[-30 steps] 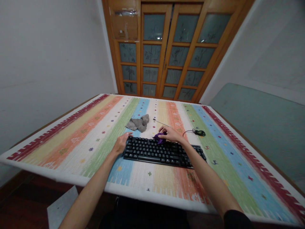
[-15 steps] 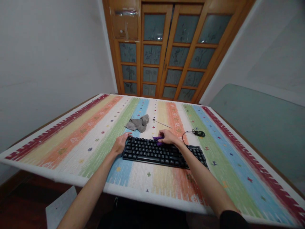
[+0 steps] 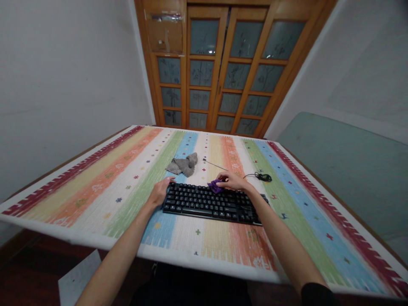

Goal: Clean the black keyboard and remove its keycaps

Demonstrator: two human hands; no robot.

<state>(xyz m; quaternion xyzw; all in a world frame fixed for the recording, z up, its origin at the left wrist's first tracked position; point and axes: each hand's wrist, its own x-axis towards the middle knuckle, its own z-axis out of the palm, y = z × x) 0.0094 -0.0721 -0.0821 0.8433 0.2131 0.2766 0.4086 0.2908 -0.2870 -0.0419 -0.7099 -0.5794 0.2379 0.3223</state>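
Pinches the purple cloth (image 3: 215,186) in the right hand (image 3: 232,181) at the top of the black keyboard (image 3: 197,202), touches its left end with the left hand (image 3: 159,192) in an unclear grip, and risks skidding it by pushing hard.

Before the keyboard (image 3: 197,203), room is left between the forearms (image 3: 126,255); beyond it, passage is interrupted by grey cloth (image 3: 185,165), rod (image 3: 216,165) and cable (image 3: 264,177).

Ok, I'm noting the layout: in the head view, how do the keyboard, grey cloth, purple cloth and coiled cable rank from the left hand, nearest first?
1. Keyboard: its left end is at the left hand.
2. Grey cloth: ahead, slightly right.
3. Purple cloth: farther right, in the right hand.
4. Coiled cable: farthest right.
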